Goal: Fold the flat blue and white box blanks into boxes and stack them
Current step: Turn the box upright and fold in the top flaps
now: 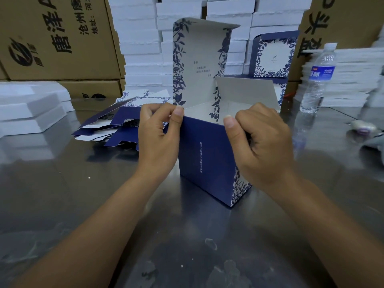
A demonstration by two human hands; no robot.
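Lid-up box (204, 154) between left hand (159, 138), right hand (262, 143)

The half-folded cardboard box (203, 154) has a deep navy front panel crossed by one thin vertical line of white characters. Its narrow side is white with a dense navy leaf print. Inside it is off-white. Navy vines run down both long edges of the raised lid, with faint grey text between them.

The pile of flat card blanks (116, 123) is navy on one face and white on the other. The finished square box (272, 55) frames a white, leaf-bordered panel in navy.

The stacked plain trays (139, 48) are white. The corrugated cartons (58, 38) are brown with black characters. The clear plastic bottle (318, 77) has a blue label and a white cap. The glossy metal tabletop (83, 204) is grey with pale smudges.
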